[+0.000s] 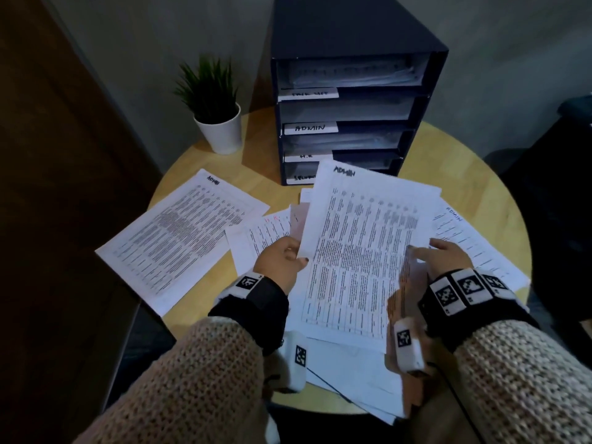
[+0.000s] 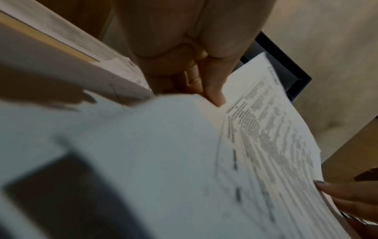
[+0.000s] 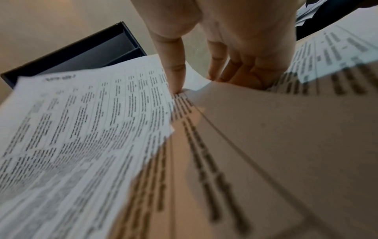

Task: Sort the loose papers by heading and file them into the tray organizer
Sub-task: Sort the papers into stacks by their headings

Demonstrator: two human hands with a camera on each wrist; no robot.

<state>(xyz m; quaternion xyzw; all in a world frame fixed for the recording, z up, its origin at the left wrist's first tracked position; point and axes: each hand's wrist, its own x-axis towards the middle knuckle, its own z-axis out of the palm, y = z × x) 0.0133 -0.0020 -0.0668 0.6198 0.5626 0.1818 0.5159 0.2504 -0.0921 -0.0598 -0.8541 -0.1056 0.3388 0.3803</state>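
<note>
A printed sheet headed ADMIN (image 1: 362, 245) is lifted above the paper pile in front of me. My left hand (image 1: 296, 259) pinches its left edge, thumb on top and fingers beneath; the left wrist view shows that hand (image 2: 204, 84) at the sheet (image 2: 266, 129). My right hand (image 1: 429, 251) is at the right edge, thumb tip touching the sheet and fingers stretched out. In the right wrist view that hand (image 3: 194, 79) meets the sheet (image 3: 81, 121). The dark tray organizer (image 1: 352, 43) stands at the table's back, with an ADMIN label (image 1: 310, 127) on its second shelf.
A second ADMIN sheet (image 1: 179, 238) lies at the left, an H.R. sheet (image 1: 259, 232) beside it, and a third ADMIN sheet (image 1: 455, 225) at the right. More papers (image 1: 352, 370) lie under my wrists. A potted plant (image 1: 214, 107) stands left of the organizer on the round wooden table (image 1: 256, 149).
</note>
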